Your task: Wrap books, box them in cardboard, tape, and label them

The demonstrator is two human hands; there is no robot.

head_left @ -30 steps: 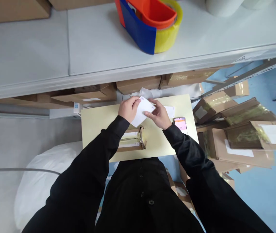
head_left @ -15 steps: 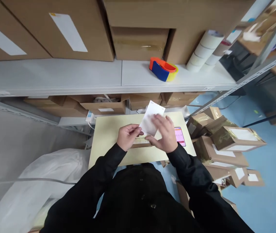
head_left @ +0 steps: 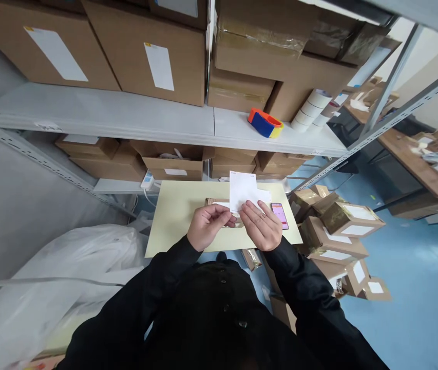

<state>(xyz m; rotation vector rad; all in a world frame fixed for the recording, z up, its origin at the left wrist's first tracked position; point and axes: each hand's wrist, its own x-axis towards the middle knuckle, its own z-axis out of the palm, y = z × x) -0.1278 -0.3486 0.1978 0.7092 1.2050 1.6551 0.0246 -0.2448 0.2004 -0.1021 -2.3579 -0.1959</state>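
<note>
A white paper sheet (head_left: 243, 186) with faint small print along its top stands tilted above the table. At its lower left corner, my left hand (head_left: 208, 224) pinches it between thumb and fingers. Across its lower right edge lie the fingers of my right hand (head_left: 262, 224), held together, with the thumb hidden behind them. A small cardboard box (head_left: 211, 201) lies under the sheet and hands, mostly covered. Another white paper (head_left: 265, 195) shows behind the sheet. To the right of my right hand lies a phone (head_left: 279, 216) with a pink screen.
The pale yellow table (head_left: 172, 221) abuts a grey shelf (head_left: 145, 115) loaded with cartons, tape rolls (head_left: 311, 110) and a coloured band (head_left: 265, 123). Taped parcels (head_left: 334, 239) are piled at the right on the blue floor. White plastic sheeting (head_left: 83, 267) bulges at the left.
The sheet has turned more upright. My right hand, spread over it before, has brought its fingers together at the lower edge. The head view has shifted, showing more shelf.
</note>
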